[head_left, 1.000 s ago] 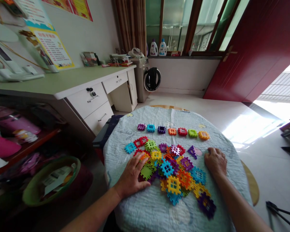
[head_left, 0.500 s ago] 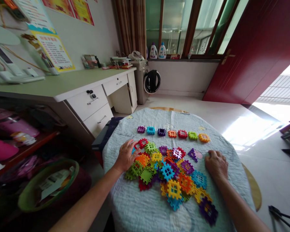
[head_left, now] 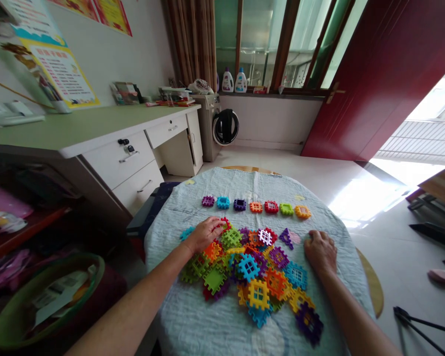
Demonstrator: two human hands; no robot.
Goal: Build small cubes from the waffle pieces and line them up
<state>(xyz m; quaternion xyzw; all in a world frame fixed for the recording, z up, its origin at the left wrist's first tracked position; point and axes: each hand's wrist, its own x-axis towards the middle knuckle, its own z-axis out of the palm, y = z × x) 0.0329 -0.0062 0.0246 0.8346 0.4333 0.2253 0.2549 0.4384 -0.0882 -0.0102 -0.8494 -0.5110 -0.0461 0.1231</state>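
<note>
My left hand (head_left: 206,234) is over the far left of a heap of interlocking plastic blocks, its fingertips closed on a red block (head_left: 226,224) that they partly hide. Left of that hand, a light blue block (head_left: 187,233) lies on the cloth. Near the fingers are a green block (head_left: 231,238) and an orange block (head_left: 212,251). My right hand (head_left: 322,251) rests on the cloth right of the heap, holding nothing, fingers loosely bent. A purple triangular block (head_left: 286,238) lies nearest to it. Beyond the heap, several blocks form a row, from a purple one (head_left: 208,200) to a yellow-orange one (head_left: 303,212).
A pale blue cloth (head_left: 193,321) covers the round table. A desk with drawers (head_left: 118,158) stands to the left, above a green-rimmed basket (head_left: 96,277). Behind are a washing machine (head_left: 206,123) and a red door (head_left: 356,74). A black stand (head_left: 422,319) is at the lower right.
My left hand has moved right onto the red block. The light blue block now lies apart, left of the hand. A yellow block in the heap has tipped on edge. My right hand stays put.
</note>
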